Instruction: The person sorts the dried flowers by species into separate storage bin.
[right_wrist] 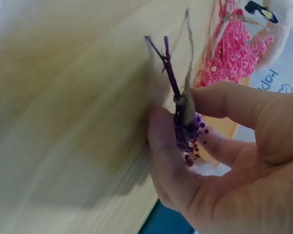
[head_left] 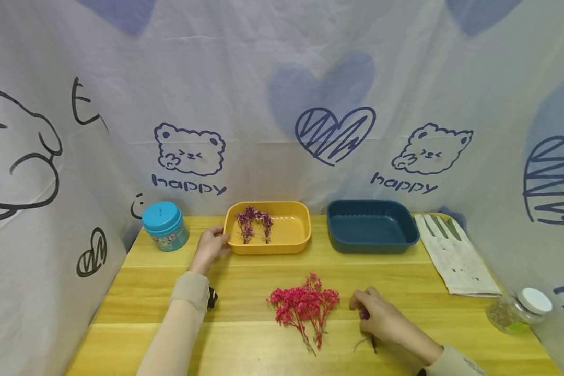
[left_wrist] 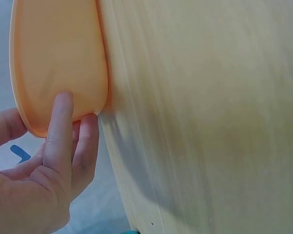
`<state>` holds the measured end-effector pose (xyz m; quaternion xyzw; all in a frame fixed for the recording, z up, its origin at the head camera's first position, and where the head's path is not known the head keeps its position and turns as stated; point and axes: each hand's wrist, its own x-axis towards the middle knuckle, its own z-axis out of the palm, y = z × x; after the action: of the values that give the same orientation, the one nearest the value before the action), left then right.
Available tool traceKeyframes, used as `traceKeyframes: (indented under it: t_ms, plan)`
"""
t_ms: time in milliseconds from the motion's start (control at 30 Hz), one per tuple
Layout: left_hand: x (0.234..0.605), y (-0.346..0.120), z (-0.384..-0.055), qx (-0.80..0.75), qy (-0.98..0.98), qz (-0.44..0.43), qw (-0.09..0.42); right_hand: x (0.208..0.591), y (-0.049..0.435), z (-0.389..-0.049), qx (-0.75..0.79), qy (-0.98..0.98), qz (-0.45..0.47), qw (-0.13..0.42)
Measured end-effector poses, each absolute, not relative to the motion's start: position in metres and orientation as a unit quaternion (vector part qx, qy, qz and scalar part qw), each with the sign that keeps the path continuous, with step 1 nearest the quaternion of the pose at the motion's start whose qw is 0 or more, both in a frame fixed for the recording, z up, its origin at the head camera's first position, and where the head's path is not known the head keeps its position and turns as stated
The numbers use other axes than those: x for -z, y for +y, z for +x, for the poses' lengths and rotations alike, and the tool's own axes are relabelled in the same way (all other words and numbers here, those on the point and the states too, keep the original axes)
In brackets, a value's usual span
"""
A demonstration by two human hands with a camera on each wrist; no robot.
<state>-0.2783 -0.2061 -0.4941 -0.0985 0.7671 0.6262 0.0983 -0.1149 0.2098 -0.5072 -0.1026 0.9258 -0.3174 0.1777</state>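
Observation:
My left hand (head_left: 210,248) grips the left end of a yellow tray (head_left: 289,228), fingers over and under its rim in the left wrist view. Two purple dried flower sprigs (head_left: 246,224) lie in the tray's left half. Over the table at front right, my right hand (head_left: 380,316) pinches another purple dried flower sprig (right_wrist: 173,78) between thumb and fingers. A piece of twine (right_wrist: 189,53) runs beside its stem, and the hand partly covers the blossoms. Just left of this hand lies a bunch of pink dried flowers (head_left: 305,304) on the table.
A dark blue tray (head_left: 373,247) stands right of the yellow one. A blue lidded tub (head_left: 164,224) is at the back left. A white cloth with leaf shapes (head_left: 456,261) and a white-capped jar (head_left: 517,310) sit on the right. Printed curtains (head_left: 272,172) enclose the table.

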Motion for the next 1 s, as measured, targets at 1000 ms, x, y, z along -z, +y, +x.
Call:
traceKeyframes:
  t_ms: [1000]
  plan:
    - [0.497, -0.206, -0.279, -0.627, 0.766, -0.102, 0.098, 0.445, 0.189, -0.18, 0.439, 0.878, -0.121, 0.146]
